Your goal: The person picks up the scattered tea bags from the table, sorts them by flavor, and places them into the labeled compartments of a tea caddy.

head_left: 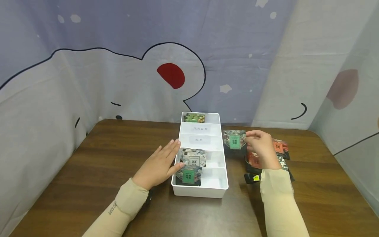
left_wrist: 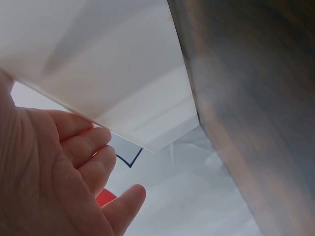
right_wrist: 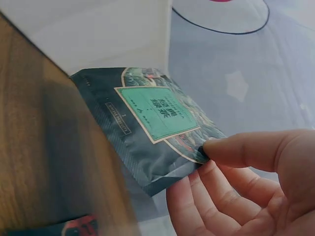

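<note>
My right hand (head_left: 263,148) pinches a dark tea sachet with a green label (head_left: 234,140) between thumb and fingers, just right of a long white divided box (head_left: 197,192). In the right wrist view the sachet (right_wrist: 147,118) tilts close beside the box's wall. My left hand (head_left: 158,168) lies along the box's left rim with fingers straight. Inside the front compartment is another green-labelled sachet (head_left: 188,176); behind it, a pale-patterned sachet (head_left: 193,157) stands in the second. Green-patterned sachets (head_left: 193,118) sit in the farthest compartment. Printed paper labels show in two middle compartments.
On the right of the wooden table (head_left: 118,210), more sachets lie in a group, including red-labelled ones (head_left: 279,146), partly hidden by my right hand and sleeve. A black item with a yellow patch (head_left: 252,178) lies before them. A patterned curtain (head_left: 231,59) hangs behind the table.
</note>
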`<state>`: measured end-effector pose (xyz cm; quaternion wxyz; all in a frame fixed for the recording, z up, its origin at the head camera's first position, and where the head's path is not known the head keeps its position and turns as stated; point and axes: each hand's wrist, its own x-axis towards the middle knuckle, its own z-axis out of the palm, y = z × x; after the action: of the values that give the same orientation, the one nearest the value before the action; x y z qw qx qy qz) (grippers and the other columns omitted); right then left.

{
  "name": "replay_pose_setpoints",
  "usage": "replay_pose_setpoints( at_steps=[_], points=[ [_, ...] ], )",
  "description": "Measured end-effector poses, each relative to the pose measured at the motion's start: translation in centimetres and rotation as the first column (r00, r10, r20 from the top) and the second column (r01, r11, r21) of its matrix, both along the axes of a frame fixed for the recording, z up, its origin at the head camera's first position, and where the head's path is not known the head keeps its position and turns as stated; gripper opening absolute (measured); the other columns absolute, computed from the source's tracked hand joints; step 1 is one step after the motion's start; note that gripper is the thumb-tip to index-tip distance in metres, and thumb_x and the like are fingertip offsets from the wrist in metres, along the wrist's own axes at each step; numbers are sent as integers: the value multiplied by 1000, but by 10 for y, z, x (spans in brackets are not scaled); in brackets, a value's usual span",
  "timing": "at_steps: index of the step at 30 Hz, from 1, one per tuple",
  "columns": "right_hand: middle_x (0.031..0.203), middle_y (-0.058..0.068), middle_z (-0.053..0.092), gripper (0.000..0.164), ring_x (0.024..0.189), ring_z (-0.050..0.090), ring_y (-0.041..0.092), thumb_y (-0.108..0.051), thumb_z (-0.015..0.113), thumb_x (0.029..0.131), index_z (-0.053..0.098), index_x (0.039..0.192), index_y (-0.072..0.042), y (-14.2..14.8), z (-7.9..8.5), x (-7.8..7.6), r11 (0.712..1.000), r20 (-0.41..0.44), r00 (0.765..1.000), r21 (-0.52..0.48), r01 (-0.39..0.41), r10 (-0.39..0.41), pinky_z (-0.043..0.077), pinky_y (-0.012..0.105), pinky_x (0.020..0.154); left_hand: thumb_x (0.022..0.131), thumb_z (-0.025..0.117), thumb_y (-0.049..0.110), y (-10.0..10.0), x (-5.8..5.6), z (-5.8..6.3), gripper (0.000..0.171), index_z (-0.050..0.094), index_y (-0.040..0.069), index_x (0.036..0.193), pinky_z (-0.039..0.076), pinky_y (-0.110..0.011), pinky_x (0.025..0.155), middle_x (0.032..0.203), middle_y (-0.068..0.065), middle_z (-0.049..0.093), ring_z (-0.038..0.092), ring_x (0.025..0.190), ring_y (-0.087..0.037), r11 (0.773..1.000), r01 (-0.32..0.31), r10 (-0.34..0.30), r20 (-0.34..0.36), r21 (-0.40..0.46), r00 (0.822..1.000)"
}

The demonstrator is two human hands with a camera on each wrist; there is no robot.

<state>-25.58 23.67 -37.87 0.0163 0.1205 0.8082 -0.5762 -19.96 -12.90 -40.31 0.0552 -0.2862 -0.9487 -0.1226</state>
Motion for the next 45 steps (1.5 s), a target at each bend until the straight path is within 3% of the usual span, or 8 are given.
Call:
replay_pose_setpoints(
  at_steps=[5,15,19,28,36,45],
  points=[
    [110,4,69,35,85,69,7,-16,64,100,59,130,1,1,8,6,1000,-64,998,1,11,-11,59,23,76,104,49,51,-1,0,-1,77,29,1,159,24,-56,121,165,-12,29,22,153,-28,1000,1,-1,-10,-1,1000],
    [94,-10,68,31,88,66,4,-16,66,98,62,124,0,-2,27,17,997,-202,976,-34,71,-77,59,23,80,105,47,50,-3,2,-1,74,29,2,159,23,-55,121,165,-11,27,22,153,-28,1000,15,-15,-18,2,1000],
    [95,-11,69,29,90,66,6,-19,68,98,64,123,-4,-8,35,21,996,-222,972,-58,64,-76,59,21,79,106,47,48,-4,2,-1,73,28,2,159,23,-55,121,165,-11,26,21,154,-27,1000,20,-20,-22,9,1000],
    [88,-15,71,29,85,69,4,-14,71,96,66,120,1,-31,48,33,998,-288,956,-57,39,-54,59,22,77,106,45,48,-5,1,-2,73,26,3,160,21,-55,122,166,-10,24,20,154,-27,1000,18,-18,-18,11,1000],
    [87,-9,74,23,79,70,9,-10,72,95,67,113,3,-53,50,39,997,-354,935,-75,-31,3,61,27,76,107,42,48,-3,-3,-5,72,23,4,161,19,-55,123,167,-9,21,17,155,-26,999,33,-33,-2,11,999],
    [84,-3,72,20,77,72,9,-1,71,92,62,108,9,-64,44,50,982,-364,924,-98,-160,114,62,31,76,109,39,45,-4,-3,-4,68,23,4,161,18,-54,123,168,-9,20,17,155,-25,999,37,-37,29,5,999]
  ],
)
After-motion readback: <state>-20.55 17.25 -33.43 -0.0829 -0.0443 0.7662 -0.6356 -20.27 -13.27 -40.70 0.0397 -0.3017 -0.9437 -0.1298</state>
